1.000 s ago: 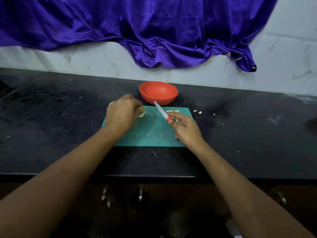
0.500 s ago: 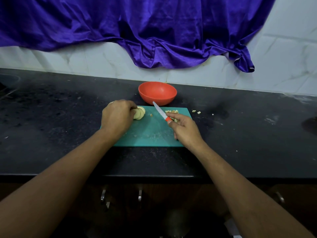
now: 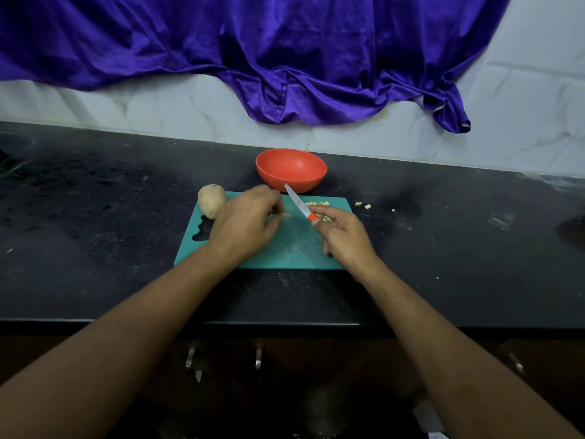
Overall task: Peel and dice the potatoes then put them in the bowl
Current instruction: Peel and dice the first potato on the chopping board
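1. Left hand (image 3: 243, 223): fingers curled down over a cut potato piece (image 3: 285, 214) mid-board. Only a pale sliver shows at the fingertips and the rest is hidden under the hand. It looks like a pin-down grip to stop the piece sliding under the blade.
2. Right hand (image 3: 345, 236): wrapped round the orange handle of the knife (image 3: 296, 201). The blade is raised and angled away toward the bowl, tip clear of the left fingers. Not in a cut at this moment.
3. Hands are apart, with a bare strip of cutting board (image 3: 285, 248) between them.
4. Whole potato (image 3: 211, 200): on the far-left corner of the board, looks unpeeled, just beside the left hand. Likely parked there to keep the cutting zone free.
5. Diced pieces (image 3: 319, 205): heaped at the board's far-right edge behind the right hand, near the bowl for a short transfer. A few stray bits (image 3: 362, 205) lie off the board on the tabletop (image 3: 474, 248).
6. Bowl (image 3: 291, 169): orange, just beyond the board's far edge, nothing visible inside.
7. Judgement: mid-dice. One potato is untouched and nothing is bowled yet, so well short of done.
8. Risk: small piece, fingertips close to the blade path.
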The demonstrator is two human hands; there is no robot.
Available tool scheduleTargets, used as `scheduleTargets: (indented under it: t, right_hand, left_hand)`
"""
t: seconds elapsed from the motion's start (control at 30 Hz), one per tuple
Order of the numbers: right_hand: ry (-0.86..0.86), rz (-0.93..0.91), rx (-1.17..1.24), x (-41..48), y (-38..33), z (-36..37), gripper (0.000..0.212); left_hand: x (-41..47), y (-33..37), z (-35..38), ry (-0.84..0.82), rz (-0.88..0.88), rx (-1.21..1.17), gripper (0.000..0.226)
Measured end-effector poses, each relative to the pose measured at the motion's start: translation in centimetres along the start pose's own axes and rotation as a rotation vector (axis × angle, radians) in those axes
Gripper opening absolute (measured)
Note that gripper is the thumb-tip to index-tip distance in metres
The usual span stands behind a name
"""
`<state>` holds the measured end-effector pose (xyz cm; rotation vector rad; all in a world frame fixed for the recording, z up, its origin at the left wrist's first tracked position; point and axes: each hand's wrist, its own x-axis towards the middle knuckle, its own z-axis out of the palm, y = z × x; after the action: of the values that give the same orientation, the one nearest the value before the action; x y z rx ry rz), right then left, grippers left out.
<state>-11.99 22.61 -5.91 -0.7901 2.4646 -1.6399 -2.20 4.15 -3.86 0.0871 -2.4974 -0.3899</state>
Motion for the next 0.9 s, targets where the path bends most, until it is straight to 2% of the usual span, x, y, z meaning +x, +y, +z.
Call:
scheduleTargets:
  t: [0.13, 0.4, 0.67, 0.77, 0.9]
  right_hand:
    - [-0.003, 0.013, 0.022, -0.3, -0.3, -0.3, 0.027]
    - [-0.029, 0.011, -0.027, -0.4, -0.4, -0.5, 0.029]
    - [-0.048, -0.006, -0.475, -1.5, -0.7, -1.8, 0.037]
    - [-0.064, -0.025, -0.519, -2.1, -1.2, -2.1, 0.038]
    - [-0.090, -0.026, -0.552, -2.2, -1.8, -2.2, 0.038]
  left_hand:
    - [-0.6, -0.5, 1.5, -0.132, -0.007, -0.019, 0.007]
    - [-0.2, -1.0, 2.0, -0.168, -0.066, -0.066, 0.011]
    - [-0.1, -1.1, 2.6, -0.140, -0.061, -0.051, 0.032]
    - [-0.1, -1.1, 2.6, -0.140, -0.053, -0.029, 0.035]
    - [0.1, -1.1, 2.6, -0.132, -0.097, -0.078, 0.028]
